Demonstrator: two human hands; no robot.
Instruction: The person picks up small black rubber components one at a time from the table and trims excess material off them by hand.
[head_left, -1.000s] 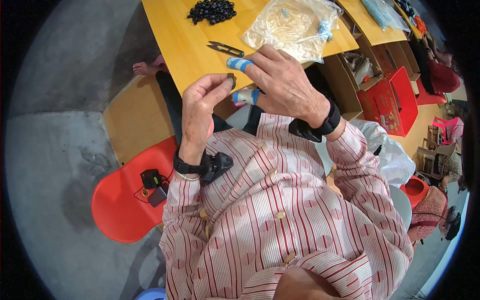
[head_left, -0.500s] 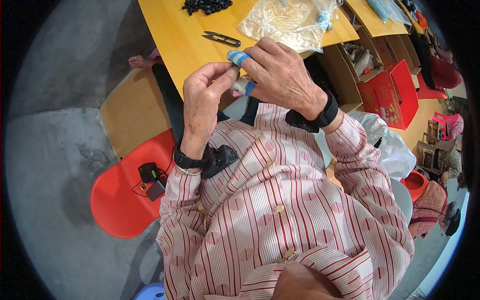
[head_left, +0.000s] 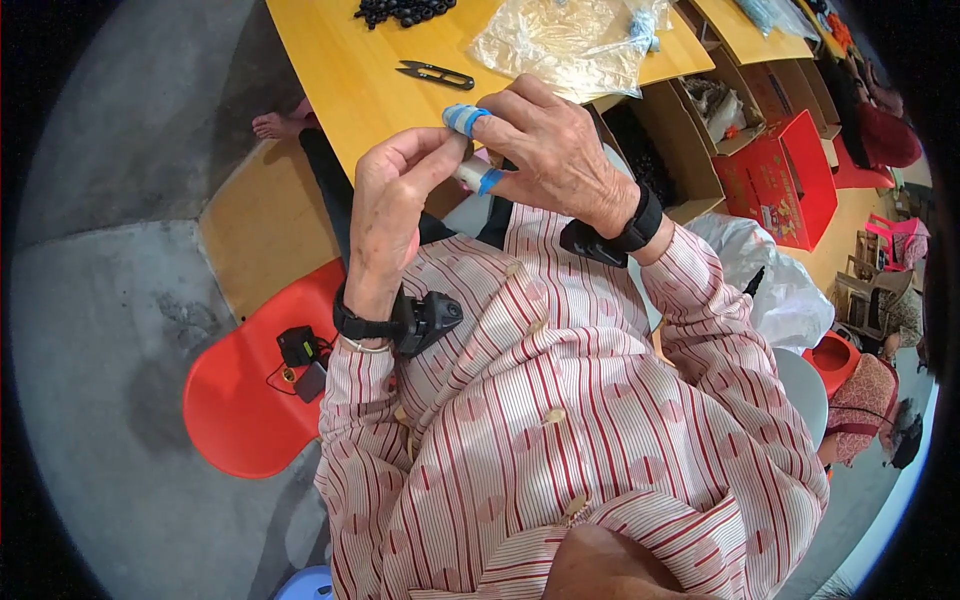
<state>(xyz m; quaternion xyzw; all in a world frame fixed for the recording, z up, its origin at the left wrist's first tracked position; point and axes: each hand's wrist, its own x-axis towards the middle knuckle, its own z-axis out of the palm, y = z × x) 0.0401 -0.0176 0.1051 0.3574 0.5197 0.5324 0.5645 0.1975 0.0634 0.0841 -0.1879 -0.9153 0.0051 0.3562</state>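
Thumb and finger of the left hand (head_left: 393, 200) pinched together on a small dark piece (head_left: 467, 149), mostly hidden at the fingertips, near the edge of the counter (head_left: 375, 100). Right there too, the right hand (head_left: 560, 160), blue-and-white tape (head_left: 464, 120) around forefinger and thumb, tips close about the piece; cannot tell whether clamped on it. Beyond, on the counter: black snips (head_left: 436, 75), small black round pieces (head_left: 407, 11), a clear plastic bag (head_left: 555, 48).

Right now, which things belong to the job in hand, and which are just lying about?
Likely in use: small dark piece (partly hidden) in the left hand; right hand beside it; perhaps snips, round black pieces.
Probably lying about: red chair, red box, white bag.
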